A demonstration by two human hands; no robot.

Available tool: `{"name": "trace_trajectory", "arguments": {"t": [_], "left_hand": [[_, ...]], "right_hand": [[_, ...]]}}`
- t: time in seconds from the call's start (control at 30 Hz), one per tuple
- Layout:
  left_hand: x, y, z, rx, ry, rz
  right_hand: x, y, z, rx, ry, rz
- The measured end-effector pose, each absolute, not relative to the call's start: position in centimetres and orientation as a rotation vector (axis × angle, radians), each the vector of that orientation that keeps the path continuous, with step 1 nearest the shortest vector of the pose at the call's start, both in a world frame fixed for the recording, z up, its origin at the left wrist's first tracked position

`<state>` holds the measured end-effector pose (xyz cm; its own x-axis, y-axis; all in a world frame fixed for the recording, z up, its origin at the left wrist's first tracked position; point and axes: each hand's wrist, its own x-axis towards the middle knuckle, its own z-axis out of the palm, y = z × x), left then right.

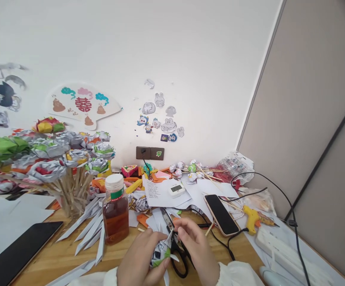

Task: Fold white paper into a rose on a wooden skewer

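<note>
My left hand is wrapped round a folded paper flower, white and green with some dark print, low in the middle of the view. My right hand is at its right side, thumb and fingers pinched together at a pointed white tip of the paper. Part of the flower is hidden behind my left fingers. Scissors with black handles lie on the wooden table under and between my hands. Just beyond them is a grey-bladed cutter, partly covered.
A bottle of amber liquid stands left of my hands, beside folded paper strips. Many paper flowers on sticks fill the back left. Rightward lie a phone, a yellow glue gun, cables and a power strip. A white timer sits behind.
</note>
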<state>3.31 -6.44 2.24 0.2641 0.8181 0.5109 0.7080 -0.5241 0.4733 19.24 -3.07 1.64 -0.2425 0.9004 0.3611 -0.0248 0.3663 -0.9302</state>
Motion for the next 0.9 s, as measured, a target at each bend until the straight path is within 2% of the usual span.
{"name": "trace_trajectory", "arguments": {"t": [0.17, 0.33, 0.47, 0.67, 0.9], "left_hand": [[3.0, -6.2, 2.0, 2.458, 1.320, 1.006], [2.6, -5.9, 1.3, 2.122, 1.207, 1.177], [2.8, -5.6, 2.5, 1.712, 1.289, 1.160], [3.0, -5.4, 3.4, 1.896, 1.361, 1.133], [2.7, -5.8, 2.8, 2.303, 1.321, 1.235]], "right_hand": [[18.9, -2.9, 0.9, -0.797, -1.619, 1.214], [18.8, -2.6, 1.0, -0.809, -1.605, 1.197], [19.0, -2.4, 0.9, -0.917, -1.671, 1.054], [19.0, -2.8, 0.7, -0.971, -1.820, 0.797], [19.2, -3.5, 1.6, -0.749, -2.047, 0.388]]}}
